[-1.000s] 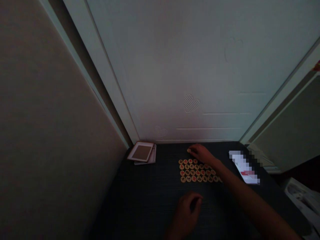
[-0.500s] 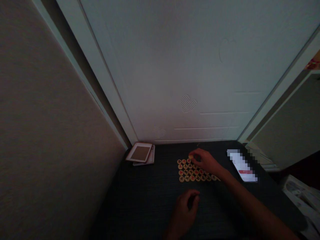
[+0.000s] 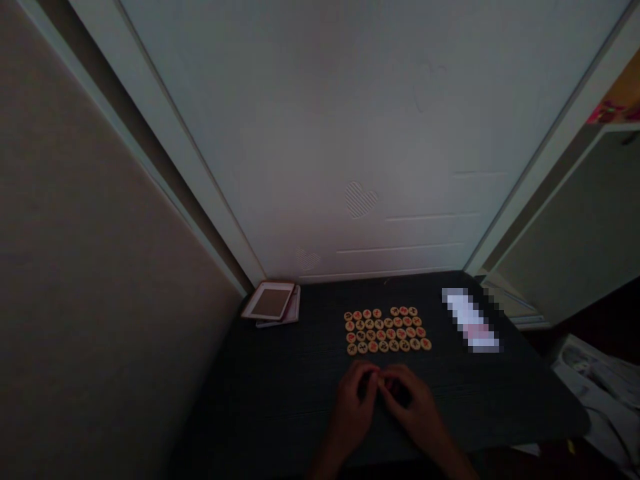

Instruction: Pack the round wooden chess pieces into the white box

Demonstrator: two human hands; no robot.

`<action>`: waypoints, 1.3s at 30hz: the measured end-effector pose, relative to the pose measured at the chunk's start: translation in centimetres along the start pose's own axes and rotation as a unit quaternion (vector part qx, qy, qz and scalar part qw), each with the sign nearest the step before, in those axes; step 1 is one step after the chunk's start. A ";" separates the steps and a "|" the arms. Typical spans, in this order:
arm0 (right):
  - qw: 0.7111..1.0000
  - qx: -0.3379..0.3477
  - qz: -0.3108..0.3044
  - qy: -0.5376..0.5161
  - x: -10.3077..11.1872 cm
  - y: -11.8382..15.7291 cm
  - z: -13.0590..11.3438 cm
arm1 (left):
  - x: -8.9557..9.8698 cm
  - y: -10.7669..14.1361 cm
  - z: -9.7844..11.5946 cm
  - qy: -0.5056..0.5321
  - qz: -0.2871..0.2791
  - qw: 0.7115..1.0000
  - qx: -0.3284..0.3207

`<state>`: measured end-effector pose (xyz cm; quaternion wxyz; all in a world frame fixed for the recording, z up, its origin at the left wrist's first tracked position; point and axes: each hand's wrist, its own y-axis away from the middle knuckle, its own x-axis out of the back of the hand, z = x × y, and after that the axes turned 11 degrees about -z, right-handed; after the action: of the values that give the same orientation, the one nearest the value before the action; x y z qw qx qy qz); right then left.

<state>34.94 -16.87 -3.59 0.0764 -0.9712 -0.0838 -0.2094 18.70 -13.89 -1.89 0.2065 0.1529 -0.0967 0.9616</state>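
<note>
The left hand (image 3: 350,403) and right hand (image 3: 414,403) meet at their fingertips over the near part of the dark tabletop (image 3: 270,387). Each grip is curled, thumb and fingers drawn towards one another at the tips, with a dark hollow left inside the bend. Whether a disc is pinched at the meeting point cannot be told; the spot is small and poorly lit. Directly beyond the fingertips, near but apart from them, lie the round discs (image 3: 383,347), light wood in tone, marked in red or dark characters, flat and face up in four rows. The three nearer rows count eight each; the farthest counts seven, with a break after the fourth from the left. Farther out to the left, two flat, pale-edged rectangular items (image 3: 271,303) lie stacked askew near the back edge. To the right of the rows, well apart, lies a bright oblong device (image 3: 470,320), its face obscured by pixelation. Behind the tabletop stands a white panel (image 3: 320,133) bearing embossed hearts and horizontal lines.
</note>
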 end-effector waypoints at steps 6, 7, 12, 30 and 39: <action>1.000 0.000 0.013 -0.016 0.6 0.0 0.5 | 0.1 0.0 0.4 0.002 -0.022 1.000 0.005; 1.000 -0.003 0.016 -0.020 0.7 0.0 0.6 | 0.1 0.0 0.3 0.006 -0.028 1.000 0.002; 1.000 -0.004 0.021 -0.022 0.4 0.2 0.6 | 0.1 -0.1 -0.2 0.025 -0.033 0.999 -0.005; 0.996 -0.047 0.042 -0.062 0.3 0.4 0.7 | -0.2 -0.1 -0.2 0.061 -0.035 0.997 0.038; 0.995 -0.047 0.044 -0.074 0.5 0.5 0.3 | 0.0 0.1 -0.3 0.054 -0.054 0.997 0.011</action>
<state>35.63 -17.20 -3.73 0.0336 -0.9893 -0.0368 -0.1370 18.63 -13.94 -2.17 0.2616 0.1084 -0.0668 0.9567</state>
